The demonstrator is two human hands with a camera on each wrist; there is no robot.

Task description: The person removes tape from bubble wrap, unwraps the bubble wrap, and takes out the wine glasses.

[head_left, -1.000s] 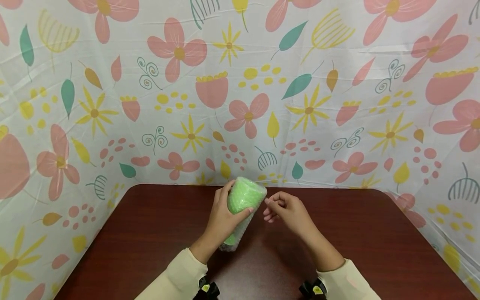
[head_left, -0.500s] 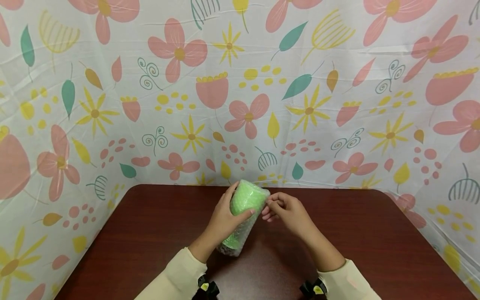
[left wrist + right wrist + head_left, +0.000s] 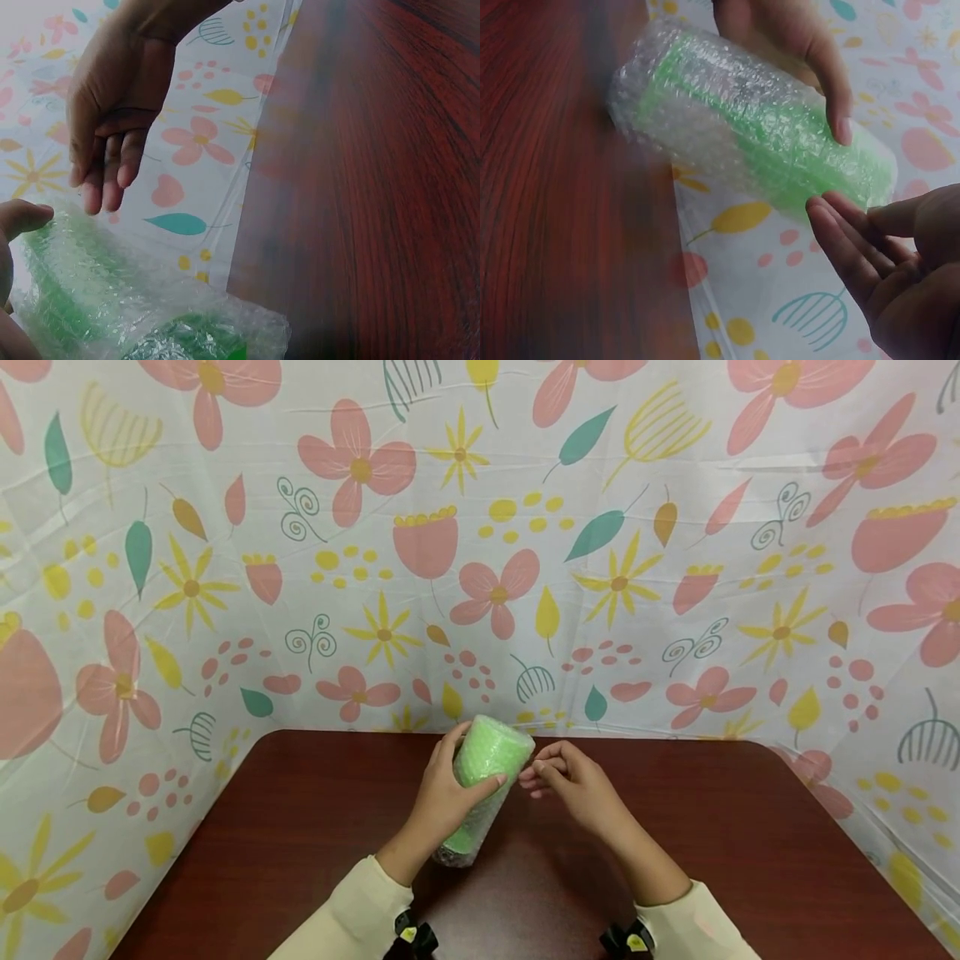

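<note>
A green cylinder-shaped object (image 3: 491, 756) is wrapped in clear bubble wrap (image 3: 705, 127); the wrap blurs what kind of thing it is. My left hand (image 3: 442, 793) grips it from the left, thumb across the front and fingers behind. It leans, upper end tilted to the right, lower end over the tabletop. Beside that upper end is my right hand (image 3: 573, 781), thumb and forefinger tips together close to the wrap's edge, the other fingers loosely extended. I cannot tell whether a bit of wrap or tape is between those tips. In the left wrist view the bubble wrap (image 3: 150, 300) fills the lower left.
A dark red-brown wooden table (image 3: 315, 827) with rounded corners lies beneath both hands. Behind it and at both sides hangs a white sheet (image 3: 525, 668) printed with flowers and leaves. Black bands with small yellow marks (image 3: 408, 935) show at the cream sleeves.
The wrapped cylinder dipped slightly down and right, then came back up and left in the left hand. The right hand's fingertips have shifted a little to the left.
</note>
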